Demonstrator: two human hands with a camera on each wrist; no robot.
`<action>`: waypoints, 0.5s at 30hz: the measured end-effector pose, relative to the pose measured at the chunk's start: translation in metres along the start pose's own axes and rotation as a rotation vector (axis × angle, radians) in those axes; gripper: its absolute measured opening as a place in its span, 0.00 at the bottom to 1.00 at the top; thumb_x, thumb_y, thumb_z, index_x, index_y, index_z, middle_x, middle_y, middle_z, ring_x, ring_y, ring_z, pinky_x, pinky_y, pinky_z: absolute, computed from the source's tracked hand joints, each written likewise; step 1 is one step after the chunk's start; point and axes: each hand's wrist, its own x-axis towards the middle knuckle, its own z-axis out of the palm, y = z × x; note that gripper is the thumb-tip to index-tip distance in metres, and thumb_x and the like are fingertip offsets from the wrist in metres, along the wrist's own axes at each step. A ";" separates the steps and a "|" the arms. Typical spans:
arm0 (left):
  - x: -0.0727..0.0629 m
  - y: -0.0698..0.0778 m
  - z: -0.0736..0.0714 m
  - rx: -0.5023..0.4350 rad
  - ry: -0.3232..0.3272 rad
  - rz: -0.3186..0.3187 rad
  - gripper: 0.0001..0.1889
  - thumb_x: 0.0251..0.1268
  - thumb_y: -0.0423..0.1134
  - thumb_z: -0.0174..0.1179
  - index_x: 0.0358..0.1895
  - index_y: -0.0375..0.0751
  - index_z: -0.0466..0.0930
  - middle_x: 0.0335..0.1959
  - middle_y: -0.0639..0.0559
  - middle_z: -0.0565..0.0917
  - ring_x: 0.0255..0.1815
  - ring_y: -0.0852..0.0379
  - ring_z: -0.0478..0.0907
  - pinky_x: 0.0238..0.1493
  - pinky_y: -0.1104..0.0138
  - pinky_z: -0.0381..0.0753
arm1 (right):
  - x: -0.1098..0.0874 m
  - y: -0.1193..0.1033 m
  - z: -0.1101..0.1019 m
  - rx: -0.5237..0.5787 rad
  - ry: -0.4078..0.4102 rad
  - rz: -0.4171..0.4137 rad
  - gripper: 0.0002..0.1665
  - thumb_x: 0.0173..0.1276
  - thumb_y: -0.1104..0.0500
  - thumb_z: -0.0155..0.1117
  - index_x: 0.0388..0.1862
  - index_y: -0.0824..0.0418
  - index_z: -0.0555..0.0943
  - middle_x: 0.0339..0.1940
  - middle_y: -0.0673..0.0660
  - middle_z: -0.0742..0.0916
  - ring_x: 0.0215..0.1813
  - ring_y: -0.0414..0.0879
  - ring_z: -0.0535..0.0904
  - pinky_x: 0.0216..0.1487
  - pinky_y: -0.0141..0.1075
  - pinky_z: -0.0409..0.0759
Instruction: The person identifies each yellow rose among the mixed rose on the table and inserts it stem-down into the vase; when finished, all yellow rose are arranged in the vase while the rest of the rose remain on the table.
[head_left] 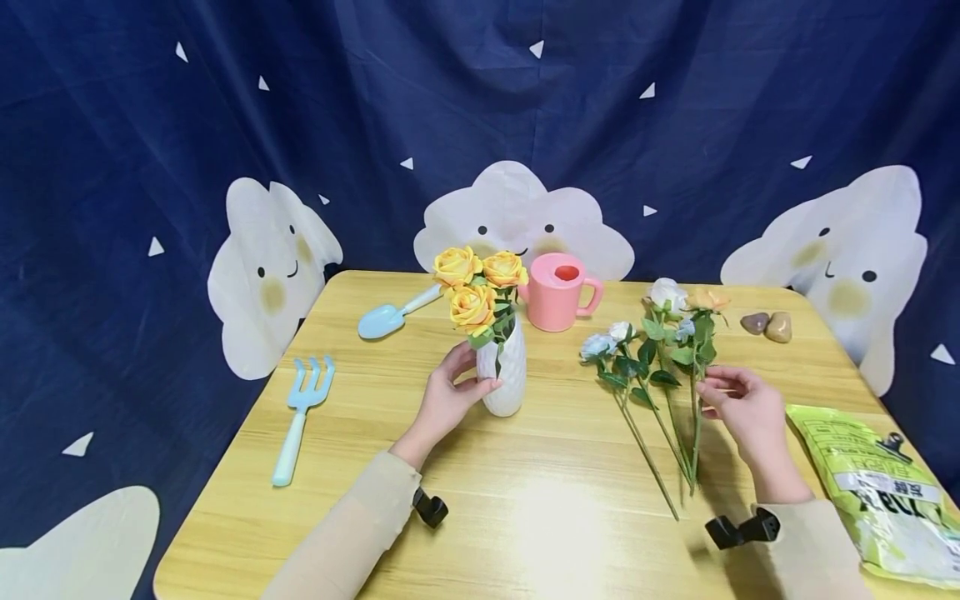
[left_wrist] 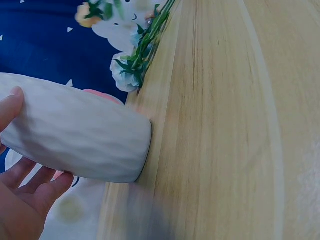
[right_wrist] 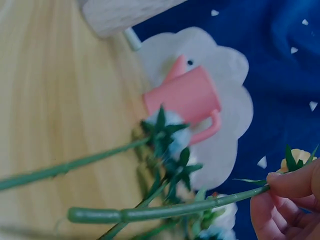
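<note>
A white textured vase (head_left: 510, 383) with several yellow roses (head_left: 472, 308) in it stands upright near the table's middle. My left hand (head_left: 448, 396) grips it from the left, thumb in front and fingers behind; the left wrist view shows the vase (left_wrist: 82, 127) from close by. Further right, my right hand (head_left: 750, 412) pinches the green stem (right_wrist: 200, 206) of a peach rose (head_left: 707, 298) between thumb and fingers. Beside that rose lie white and blue flowers, among them a white rose (head_left: 666, 295) and a blue rose (head_left: 597, 346), their stems pointing towards me.
Behind the vase stands a pink watering can (head_left: 551, 304). A blue trowel (head_left: 384, 320) and a blue hand fork (head_left: 296, 417) lie on the left. Two stones (head_left: 778, 327) sit at the back right, and a green-and-white bag (head_left: 877, 492) with a black clip lies along the right edge.
</note>
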 end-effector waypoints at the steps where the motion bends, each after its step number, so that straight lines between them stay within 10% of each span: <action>1: 0.000 0.000 0.000 0.001 0.000 0.000 0.31 0.54 0.31 0.67 0.62 0.35 0.67 0.56 0.38 0.73 0.57 0.42 0.70 0.52 0.49 0.75 | 0.007 0.009 0.000 0.021 0.014 -0.020 0.20 0.58 0.63 0.70 0.49 0.67 0.78 0.32 0.51 0.83 0.28 0.41 0.81 0.25 0.37 0.82; 6: 0.000 -0.001 -0.001 0.004 0.002 0.000 0.31 0.54 0.31 0.67 0.62 0.35 0.67 0.56 0.38 0.73 0.57 0.42 0.70 0.52 0.50 0.75 | 0.036 0.046 0.008 0.119 0.039 -0.180 0.24 0.55 0.60 0.72 0.51 0.63 0.79 0.36 0.56 0.84 0.29 0.44 0.82 0.23 0.37 0.82; 13: 0.000 -0.001 -0.001 0.004 0.003 -0.005 0.31 0.53 0.30 0.67 0.62 0.36 0.67 0.55 0.38 0.74 0.57 0.42 0.71 0.52 0.52 0.76 | 0.006 -0.053 0.034 0.351 -0.026 -0.206 0.19 0.55 0.72 0.67 0.47 0.72 0.78 0.31 0.58 0.83 0.27 0.43 0.80 0.22 0.36 0.82; 15: 0.000 -0.001 0.000 0.003 0.002 -0.004 0.31 0.54 0.30 0.67 0.62 0.35 0.67 0.55 0.38 0.74 0.57 0.43 0.71 0.52 0.53 0.76 | 0.019 -0.044 0.040 0.473 -0.074 -0.255 0.19 0.54 0.71 0.69 0.47 0.71 0.79 0.32 0.58 0.83 0.27 0.44 0.80 0.23 0.35 0.82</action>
